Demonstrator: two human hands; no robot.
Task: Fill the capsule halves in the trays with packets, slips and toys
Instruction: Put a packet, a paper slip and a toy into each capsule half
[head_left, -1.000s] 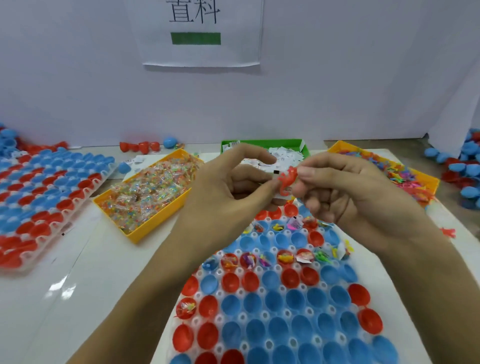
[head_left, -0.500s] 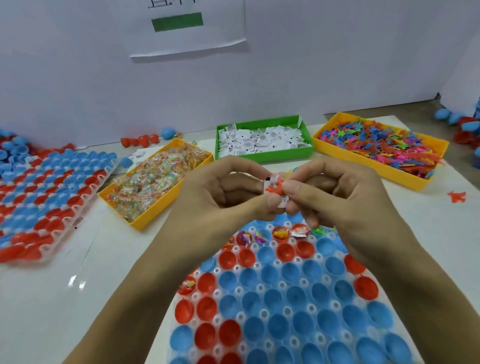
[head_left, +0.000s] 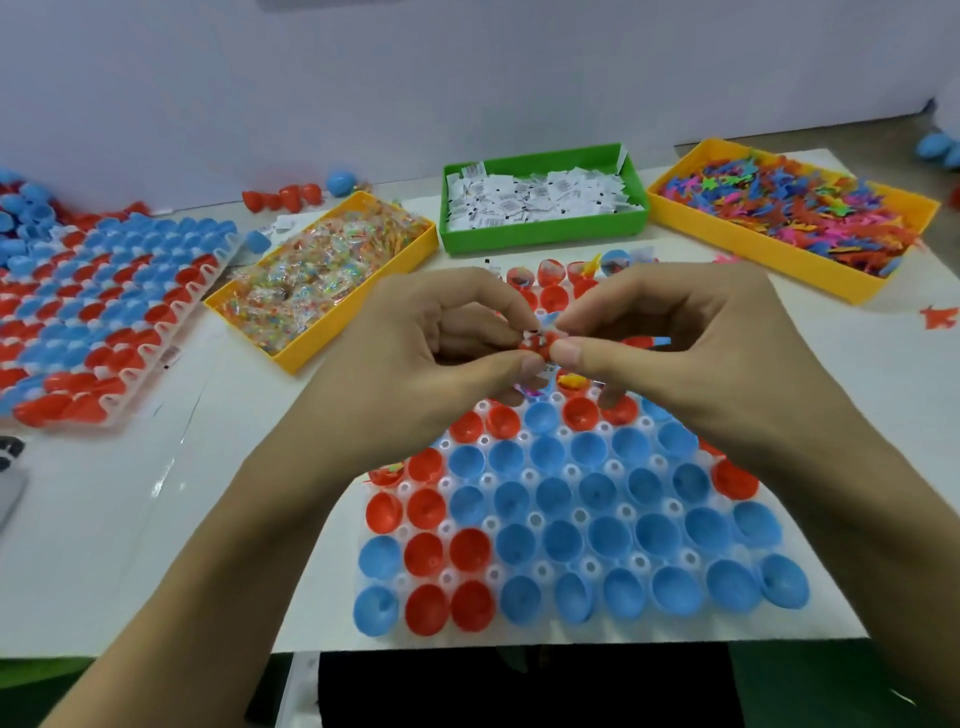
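My left hand (head_left: 415, 358) and my right hand (head_left: 670, 343) meet fingertip to fingertip above the near tray (head_left: 524, 475) of red and blue capsule halves. Together they pinch a small red toy with a white slip (head_left: 540, 344). Most halves in the tray's near rows are hollow; several in the far rows hold packets and toys, partly hidden by my hands. Behind stand a yellow bin of clear packets (head_left: 322, 280), a green bin of white slips (head_left: 540, 208) and a yellow bin of coloured toys (head_left: 789, 218).
A second tray of red and blue halves (head_left: 104, 306) lies at the left. Loose capsule halves (head_left: 283, 197) sit along the back wall. A stray red toy (head_left: 937, 317) lies on the table at the right. The table's front edge (head_left: 571, 642) runs just below the near tray.
The view has tilted down and both hands have come lower over the tray, still pinching the red toy and slip between them.
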